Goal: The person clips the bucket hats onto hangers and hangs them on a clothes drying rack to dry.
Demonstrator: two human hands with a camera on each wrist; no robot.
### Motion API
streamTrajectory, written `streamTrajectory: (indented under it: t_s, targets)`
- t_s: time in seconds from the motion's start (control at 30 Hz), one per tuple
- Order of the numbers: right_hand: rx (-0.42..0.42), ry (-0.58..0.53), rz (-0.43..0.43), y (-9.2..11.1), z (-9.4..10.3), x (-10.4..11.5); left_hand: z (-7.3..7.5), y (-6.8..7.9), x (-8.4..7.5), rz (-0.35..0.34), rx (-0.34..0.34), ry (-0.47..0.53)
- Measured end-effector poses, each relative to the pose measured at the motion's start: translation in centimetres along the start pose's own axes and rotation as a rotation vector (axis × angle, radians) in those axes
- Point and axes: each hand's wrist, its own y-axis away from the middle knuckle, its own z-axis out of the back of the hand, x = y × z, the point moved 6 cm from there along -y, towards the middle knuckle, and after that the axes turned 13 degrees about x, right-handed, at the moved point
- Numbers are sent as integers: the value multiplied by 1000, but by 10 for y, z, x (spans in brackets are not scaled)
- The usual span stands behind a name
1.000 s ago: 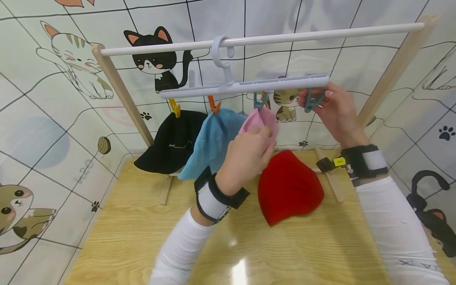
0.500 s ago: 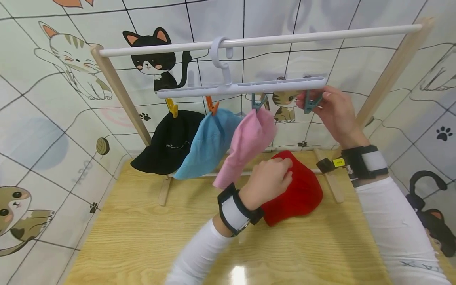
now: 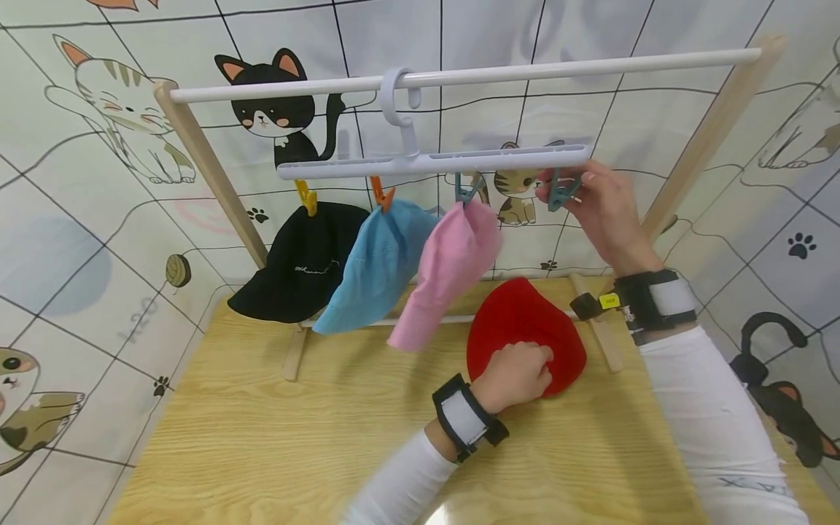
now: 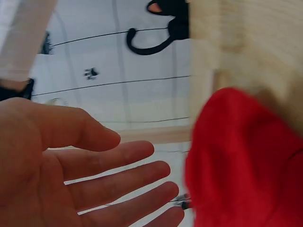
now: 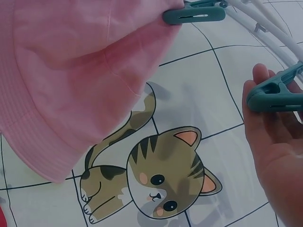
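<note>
My left hand (image 3: 515,375) is over a red hat (image 3: 492,328) lying on the table. In the left wrist view its fingers (image 4: 118,182) are extended and loosely spread, a small gap from the red cloth. My right hand (image 3: 607,211) holds a blue-green clothespin (image 3: 561,193) at the right end of a white hanger (image 3: 499,159), fingers behind it. The jaws of that pin have no cloth in them. From the hanger's other pins hang a black bucket hat (image 3: 308,262), a light blue hat (image 3: 380,262) and a pink hat (image 3: 449,266).
The hanger hooks over a white rail (image 3: 590,69) on wooden posts (image 3: 210,175). A lower white bar (image 3: 453,319) runs behind the hats near the wooden table (image 3: 262,452). A cat-printed backdrop (image 3: 394,29) stands close behind.
My left hand has let go of the pink hat, which now hangs down from its clothespin, and has moved down and right to the red hat. My right hand stays at its clothespin.
</note>
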Motion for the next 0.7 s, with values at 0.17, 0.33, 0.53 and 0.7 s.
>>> streamTrajectory:
  t_s: [0.17, 0.33, 0.53, 0.7]
  targets:
    - [-12, 5, 1, 1, -2, -2, -30, -12, 9, 24, 52, 51]
    - [-21, -7, -23, 3, -4, -5, -47, -18, 18, 17, 79, 54]
    - [-21, -13, -37, 3, -5, -5, -55, -19, 24, -23, 110, 80]
    - [-2, -23, -31, 2, -6, -4, -56, -17, 27, 33, 91, 8]
